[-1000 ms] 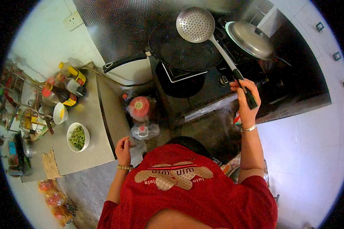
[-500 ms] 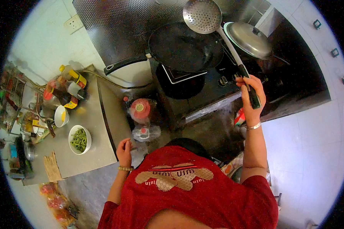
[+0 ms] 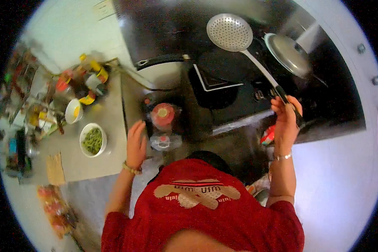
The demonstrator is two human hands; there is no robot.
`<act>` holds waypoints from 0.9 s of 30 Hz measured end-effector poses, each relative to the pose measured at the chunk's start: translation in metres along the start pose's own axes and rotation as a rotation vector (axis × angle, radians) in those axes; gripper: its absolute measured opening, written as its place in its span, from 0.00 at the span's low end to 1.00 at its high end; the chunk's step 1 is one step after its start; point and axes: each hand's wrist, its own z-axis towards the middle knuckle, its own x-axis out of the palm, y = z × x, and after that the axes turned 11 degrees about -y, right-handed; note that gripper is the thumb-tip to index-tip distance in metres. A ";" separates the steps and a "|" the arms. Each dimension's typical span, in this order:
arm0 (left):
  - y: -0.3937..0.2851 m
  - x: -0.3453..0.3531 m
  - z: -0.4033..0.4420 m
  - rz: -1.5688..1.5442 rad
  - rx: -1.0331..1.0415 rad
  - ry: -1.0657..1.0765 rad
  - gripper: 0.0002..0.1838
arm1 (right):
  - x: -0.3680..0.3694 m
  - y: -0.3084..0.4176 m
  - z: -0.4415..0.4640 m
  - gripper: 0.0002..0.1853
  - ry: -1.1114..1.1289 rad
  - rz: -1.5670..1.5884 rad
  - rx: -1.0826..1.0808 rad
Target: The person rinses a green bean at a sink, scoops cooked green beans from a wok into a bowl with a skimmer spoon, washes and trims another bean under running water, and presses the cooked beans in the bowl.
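Observation:
My right hand point(image 3: 287, 115) is wrapped round the black handle of a metal skimmer point(image 3: 229, 32), whose perforated round head hangs over the far side of the stove. Below the skimmer sits a dark wok point(image 3: 222, 65), its long handle pointing left; its inside is too dark to make out. My left hand point(image 3: 136, 140) is held low beside the counter edge, fingers stretched out and holding nothing. To its left on the counter stands a white bowl point(image 3: 104, 145) of cut green vegetables point(image 3: 92, 140).
A smaller white bowl point(image 3: 69, 114) with something yellow stands near several bottles point(image 3: 86, 77) on the counter point(image 3: 111, 109). A metal lid point(image 3: 287, 54) rests right of the wok. Plastic jugs with red tops point(image 3: 163, 116) stand between counter and stove.
My left hand has risen and its fingers have straightened. The right hand still grips the skimmer, now with its head slightly lower in view. The camera view has shifted.

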 end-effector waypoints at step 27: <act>0.127 -0.143 -0.010 0.522 -0.066 -0.372 0.24 | 0.189 -0.066 -0.193 0.13 1.221 -0.068 -0.521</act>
